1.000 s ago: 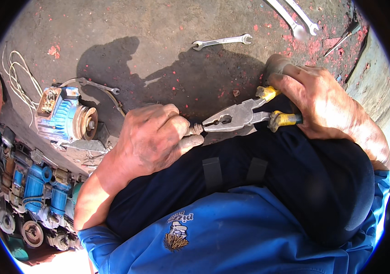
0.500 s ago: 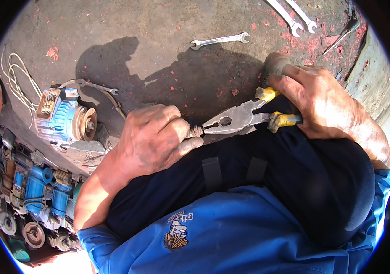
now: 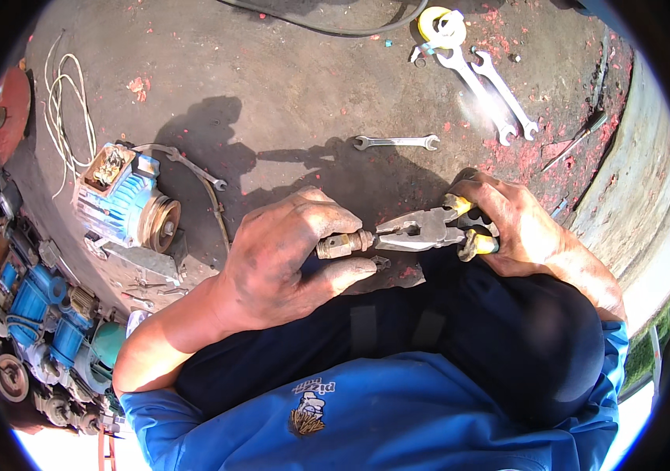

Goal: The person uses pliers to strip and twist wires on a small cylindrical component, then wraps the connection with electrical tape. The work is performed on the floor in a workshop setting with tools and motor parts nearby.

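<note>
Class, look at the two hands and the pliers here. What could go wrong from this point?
1. The pliers point toward the metal fitting, close to the left thumb; a slip might jab or pinch it.
2. The left grip holds the fitting only between thumb and fingers, so it could twist loose and drop.
3. The yellow handle sleeves look stained, so the right grip might slide.

Brightly lit by hard sunlight from behind, with a dark shadow (image 3: 202, 133) across the floor (image 3: 296, 78). Burns out to white near both lower corners; smears into glare over one big wrench (image 3: 479, 100). Reads clearly at the pliers (image 3: 431, 229), sinks to near-black in the trousers (image 3: 539, 337). Bends toward a black rim, perhaps slightly soft among the machine parts (image 3: 33, 318) at far left.
</note>
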Available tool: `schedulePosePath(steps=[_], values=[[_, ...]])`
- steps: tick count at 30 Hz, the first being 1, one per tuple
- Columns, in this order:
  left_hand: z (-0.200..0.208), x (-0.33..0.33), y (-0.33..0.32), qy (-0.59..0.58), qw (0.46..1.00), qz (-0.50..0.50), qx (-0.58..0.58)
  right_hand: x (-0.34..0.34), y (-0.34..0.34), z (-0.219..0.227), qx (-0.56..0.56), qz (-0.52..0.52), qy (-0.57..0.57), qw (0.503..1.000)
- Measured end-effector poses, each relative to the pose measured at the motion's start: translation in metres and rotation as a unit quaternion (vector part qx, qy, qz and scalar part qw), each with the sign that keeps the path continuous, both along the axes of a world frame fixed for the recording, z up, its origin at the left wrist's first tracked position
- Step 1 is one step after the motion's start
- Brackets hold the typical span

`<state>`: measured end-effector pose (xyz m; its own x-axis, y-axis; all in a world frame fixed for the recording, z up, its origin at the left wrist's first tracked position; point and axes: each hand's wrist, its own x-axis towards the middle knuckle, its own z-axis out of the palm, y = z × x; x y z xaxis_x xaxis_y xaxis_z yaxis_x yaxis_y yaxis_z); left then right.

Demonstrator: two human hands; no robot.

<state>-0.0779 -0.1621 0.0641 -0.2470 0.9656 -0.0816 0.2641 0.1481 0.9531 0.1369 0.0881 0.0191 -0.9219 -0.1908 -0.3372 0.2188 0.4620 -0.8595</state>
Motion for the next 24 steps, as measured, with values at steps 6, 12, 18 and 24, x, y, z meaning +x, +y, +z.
schedulePosePath(steps=[6, 12, 18, 24], values=[[0.003, 0.002, -0.009, 0.05, 0.998, 0.02, -0.01, -0.006, 0.001, 0.008, 0.06, -0.001, 0.003, 0.998], [0.008, 0.0, -0.004, 0.03, 0.996, -0.015, -0.078, -0.013, 0.004, 0.018, 0.179, 0.006, 0.096, 0.979], [0.007, 0.004, -0.003, -0.003, 0.985, -0.063, -0.161, -0.013, 0.009, 0.024, 0.231, 0.054, 0.104, 0.966], [0.006, 0.01, -0.005, 0.056, 0.983, -0.068, -0.158, -0.018, 0.012, 0.026, 0.239, 0.064, 0.119, 0.962]])
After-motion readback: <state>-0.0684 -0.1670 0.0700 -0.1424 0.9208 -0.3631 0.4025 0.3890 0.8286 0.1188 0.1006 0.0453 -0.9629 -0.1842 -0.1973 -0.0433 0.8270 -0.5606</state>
